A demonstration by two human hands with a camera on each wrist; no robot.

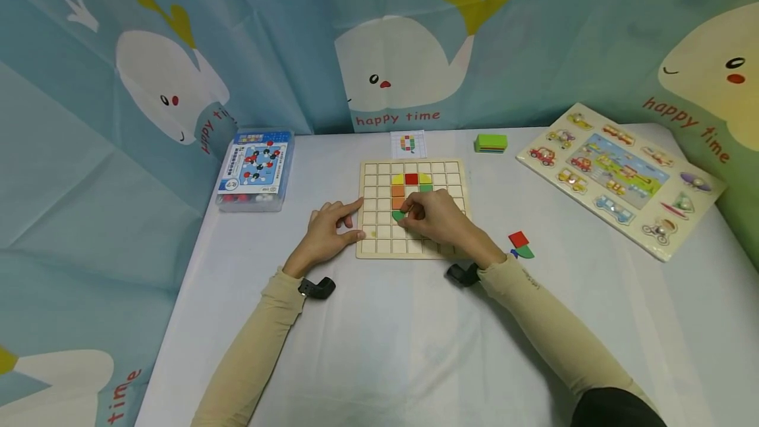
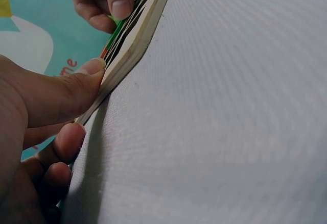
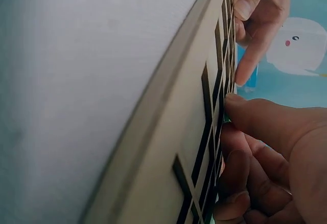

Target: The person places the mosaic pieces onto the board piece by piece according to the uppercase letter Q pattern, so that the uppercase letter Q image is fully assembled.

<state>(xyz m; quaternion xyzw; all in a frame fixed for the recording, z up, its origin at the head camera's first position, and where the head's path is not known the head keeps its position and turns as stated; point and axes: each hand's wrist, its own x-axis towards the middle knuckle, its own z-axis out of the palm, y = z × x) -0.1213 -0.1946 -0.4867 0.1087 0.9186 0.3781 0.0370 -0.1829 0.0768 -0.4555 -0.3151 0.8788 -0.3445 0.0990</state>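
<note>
A wooden grid board [image 1: 379, 247] lies on the table with coloured tiles in some of its squares: a red square [image 1: 412, 178], orange squares [image 1: 398, 197], yellow rounded pieces [image 1: 397, 179] and a green piece [image 1: 425, 188]. Over the middle of the board, my right hand [image 1: 437, 216] pinches a green rounded tile [image 1: 398, 215] between thumb and finger, below the orange squares. My left hand [image 1: 325, 234] rests against the board's left edge, its thumb and index finger spread and touching the rim. In the right wrist view, the right fingers [image 3: 255, 117] mostly hide the green tile.
A small pattern card [image 1: 396, 151] lies behind the board. Right of the board are a loose red square [image 1: 518, 239], a green rounded tile [image 1: 526, 252] and a blue piece [image 1: 514, 253]. A green-topped stack [image 1: 491, 143], a vehicle puzzle [image 1: 640, 246] and a plastic box [image 1: 255, 170] stand farther out.
</note>
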